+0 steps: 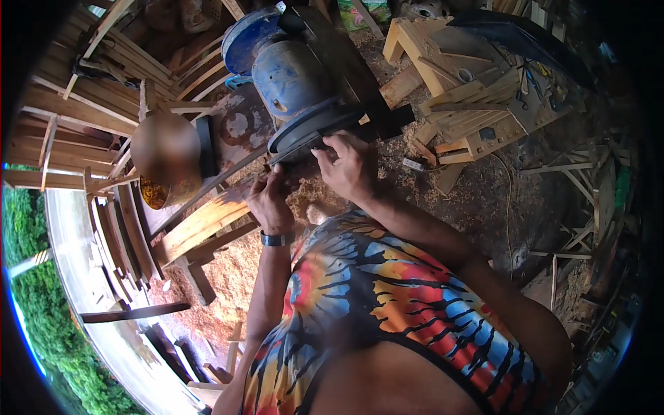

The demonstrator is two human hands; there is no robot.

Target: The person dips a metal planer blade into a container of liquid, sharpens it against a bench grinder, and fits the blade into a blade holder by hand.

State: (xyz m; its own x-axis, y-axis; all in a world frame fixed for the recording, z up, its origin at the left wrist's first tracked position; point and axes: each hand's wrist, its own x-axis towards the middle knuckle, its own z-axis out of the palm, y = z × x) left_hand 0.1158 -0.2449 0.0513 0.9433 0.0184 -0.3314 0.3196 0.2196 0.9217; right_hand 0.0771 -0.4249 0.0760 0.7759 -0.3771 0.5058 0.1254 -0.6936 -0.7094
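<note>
Nearest is the wearer's multicoloured, sunburst-patterned shirt (415, 277). Beyond it, both forearms reach forward, with a dark band (277, 239) around the left wrist. The left hand (271, 202) and right hand (348, 168) are apart, fingers bent, at the near edge of a dark round disc (315, 128). A thin dark piece (296, 149) lies along that edge between the fingertips; how firmly either hand grips it, I cannot tell.

Just beyond the hands, the disc adjoins a worn blue motor (294, 79). Left of and nearer than the left hand, a pale wooden beam (204, 225) slants above heaped shavings (232, 273). Farther left is another person (166, 187), partly visible. Well right of the right hand, wood strips (470, 111) lie on a wooden frame (415, 52). Green foliage (41, 297) shows at far left.
</note>
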